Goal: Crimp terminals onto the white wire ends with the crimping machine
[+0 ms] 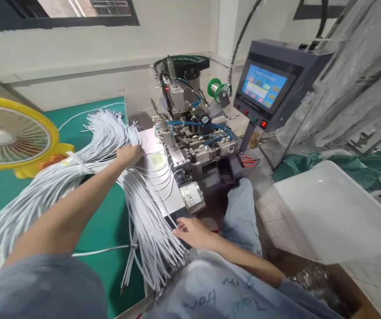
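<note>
Left of the left hand (129, 155) spreads a green desk (105, 221). Beyond both hands stands a metal machine (206, 153); well right of the right hand (193, 232) sits a white bin (329, 212). White cables (147, 221) lie under the left hand, many ends hanging just beside the right. A yellow fan (55, 146) is left of both hands. The left hand rests on the cables, fingers largely hidden, grip unclear; the right is half-curled, and whether it pinches one cannot be told. Red-handled scissors (248, 161) lie ahead and right of the right hand.
</note>
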Demonstrator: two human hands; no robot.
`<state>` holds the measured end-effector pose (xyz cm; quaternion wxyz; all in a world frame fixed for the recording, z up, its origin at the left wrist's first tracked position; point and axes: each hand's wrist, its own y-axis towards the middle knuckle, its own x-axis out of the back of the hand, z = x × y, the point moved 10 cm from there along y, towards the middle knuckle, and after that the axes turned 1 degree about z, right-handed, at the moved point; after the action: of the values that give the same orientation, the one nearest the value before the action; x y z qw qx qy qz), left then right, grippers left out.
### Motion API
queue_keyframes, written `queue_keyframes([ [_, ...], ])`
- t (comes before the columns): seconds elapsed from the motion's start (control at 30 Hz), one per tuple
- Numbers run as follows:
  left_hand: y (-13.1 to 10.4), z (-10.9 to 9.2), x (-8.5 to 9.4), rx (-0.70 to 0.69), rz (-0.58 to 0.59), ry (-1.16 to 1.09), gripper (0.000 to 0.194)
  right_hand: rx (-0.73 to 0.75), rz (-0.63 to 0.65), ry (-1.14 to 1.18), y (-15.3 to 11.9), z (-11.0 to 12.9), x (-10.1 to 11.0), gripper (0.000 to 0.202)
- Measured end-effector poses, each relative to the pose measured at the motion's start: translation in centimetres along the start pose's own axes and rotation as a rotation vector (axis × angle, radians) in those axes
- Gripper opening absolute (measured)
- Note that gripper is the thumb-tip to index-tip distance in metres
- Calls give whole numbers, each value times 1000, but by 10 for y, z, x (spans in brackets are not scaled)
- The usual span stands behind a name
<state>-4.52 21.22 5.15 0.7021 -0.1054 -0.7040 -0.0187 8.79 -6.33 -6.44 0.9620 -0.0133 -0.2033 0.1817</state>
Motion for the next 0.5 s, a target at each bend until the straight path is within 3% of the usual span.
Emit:
queue_keyframes([
  [0.1, -23, -10, 20, 56, -160, -6, 39, -40, 122, -30, 5, -9, -26, 15],
  [0.17, -43, -23, 28, 49, -249, -18, 38, -26, 139, -67, 3, -9, -27, 22],
  [0.2, -56, -34, 32, 13, -301, -37, 37, -5, 82, -119, 1, -6, -17, 26],
  [0.27, -95, -78, 47, -292, -499, -220, 30, 50, 49, -185, -3, 4, 1, 31],
  [0.3, -119, -103, 48, -471, -532, -301, 28, 62, 45, -223, -6, 8, 10, 33],
  [0.33, -143, -127, 45, -647, -509, -366, 28, 61, 38, -252, -8, 11, 21, 34],
  [0.4, -183, -165, 29, -916, -353, -468, 32, 51, 5, -258, -10, 16, 44, 33],
  [0.43, -196, -175, 21, -978, -260, -502, 34, 46, -45, -247, -11, 19, 58, 31],
  [0.5, -203, -178, 5, -972, -77, -521, 37, 52, -188, -210, -12, 24, 89, 25],
])
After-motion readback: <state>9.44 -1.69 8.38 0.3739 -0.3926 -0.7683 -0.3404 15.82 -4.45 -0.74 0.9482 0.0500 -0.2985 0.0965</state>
